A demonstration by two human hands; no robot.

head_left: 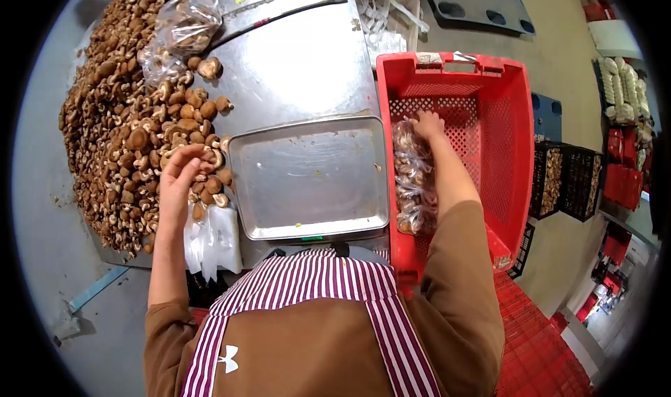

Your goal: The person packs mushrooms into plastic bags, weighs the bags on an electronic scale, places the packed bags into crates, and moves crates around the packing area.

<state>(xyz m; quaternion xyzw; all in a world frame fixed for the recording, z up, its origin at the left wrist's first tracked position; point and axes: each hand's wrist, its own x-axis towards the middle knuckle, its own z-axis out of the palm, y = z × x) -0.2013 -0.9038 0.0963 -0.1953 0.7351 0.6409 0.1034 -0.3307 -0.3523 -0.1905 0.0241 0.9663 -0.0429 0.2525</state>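
Note:
My left hand (183,170) hovers at the near edge of a large heap of brown shiitake mushrooms (133,142). Its fingers are loosely bent and apart from the thumb, and a mushroom (215,159) lies right by the fingertips. Inside the red crate (500,159), my right hand (428,126) has its fingers curled on the top of a clear plastic bag of mushrooms (407,133). More filled bags (414,187) line the crate's left side below it. Between my hands sits a shallow metal tray (311,177) holding only small scraps.
A stack of clear plastic bags (213,240) hangs at the table's near edge. A larger filled bag (187,23) rests on the heap. A dark rod (279,21) lies across the metal table (307,68). Black crates (580,180) stand on the floor at right.

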